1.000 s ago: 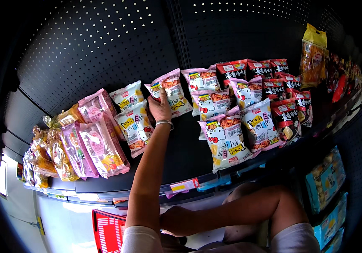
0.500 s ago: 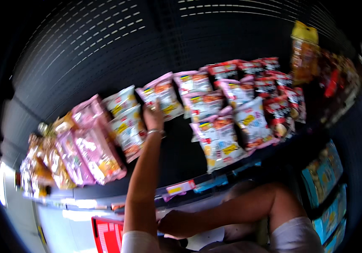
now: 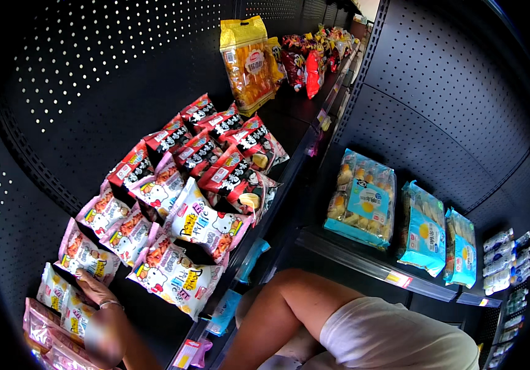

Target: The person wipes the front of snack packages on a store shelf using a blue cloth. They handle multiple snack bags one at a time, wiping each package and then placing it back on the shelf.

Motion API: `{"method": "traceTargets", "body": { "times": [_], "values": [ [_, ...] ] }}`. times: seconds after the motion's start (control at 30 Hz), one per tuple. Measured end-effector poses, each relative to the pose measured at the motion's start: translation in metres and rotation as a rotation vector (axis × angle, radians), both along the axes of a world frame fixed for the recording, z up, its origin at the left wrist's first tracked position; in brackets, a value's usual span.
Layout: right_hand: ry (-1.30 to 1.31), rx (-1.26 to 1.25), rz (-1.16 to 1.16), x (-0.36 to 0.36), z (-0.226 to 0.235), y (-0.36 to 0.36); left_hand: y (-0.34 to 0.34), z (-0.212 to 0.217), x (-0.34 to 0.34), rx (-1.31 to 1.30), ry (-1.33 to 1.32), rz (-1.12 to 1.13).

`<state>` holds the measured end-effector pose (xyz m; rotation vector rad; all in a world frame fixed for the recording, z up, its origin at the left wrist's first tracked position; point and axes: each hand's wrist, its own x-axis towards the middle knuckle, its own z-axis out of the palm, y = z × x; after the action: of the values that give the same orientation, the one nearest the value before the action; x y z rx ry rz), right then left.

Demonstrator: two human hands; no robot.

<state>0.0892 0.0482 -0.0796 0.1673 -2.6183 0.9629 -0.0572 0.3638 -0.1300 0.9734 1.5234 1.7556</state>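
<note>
The pink and white snack bag leaned on the dark shelf, just past our left hand, its long side sloping down to the right. Our right hand was out of sight. Our left fingers seemed to touch its low edge; we couldn't tell how wide they were.

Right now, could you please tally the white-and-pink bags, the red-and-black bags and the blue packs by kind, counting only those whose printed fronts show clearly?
White-and-pink bags: 8
Red-and-black bags: 7
Blue packs: 3
Total: 18, leaving out any hidden beneath or behind others.
</note>
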Motion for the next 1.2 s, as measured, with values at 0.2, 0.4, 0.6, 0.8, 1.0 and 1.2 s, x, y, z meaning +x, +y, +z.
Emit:
{"method": "traceTargets", "body": {
  "times": [0.2,0.4,0.6,0.8,1.0,1.2],
  "values": [
    [-0.005,-0.041,0.017,0.003,-0.003,0.011,0.005,-0.006,-0.018,-0.038,0.102,0.081],
    [-0.021,-0.066,0.002,0.006,-0.006,0.018,0.005,-0.008,-0.019,-0.044,0.18,0.086],
    [-0.032,-0.086,-0.007,0.011,-0.007,0.022,0.005,-0.008,-0.014,-0.003,0.146,0.081],
    [-0.058,-0.109,0.067,-0.004,-0.004,0.006,0.001,-0.003,-0.03,-0.179,0.327,0.13],
    [-0.37,0.035,0.117,0.025,0.048,-0.02,-0.011,0.032,0.015,-0.359,0.717,0.154],
    [-0.435,0.011,0.098,0.051,0.062,-0.041,-0.076,0.053,0.041,0.075,0.745,0.249]
  ]
}}
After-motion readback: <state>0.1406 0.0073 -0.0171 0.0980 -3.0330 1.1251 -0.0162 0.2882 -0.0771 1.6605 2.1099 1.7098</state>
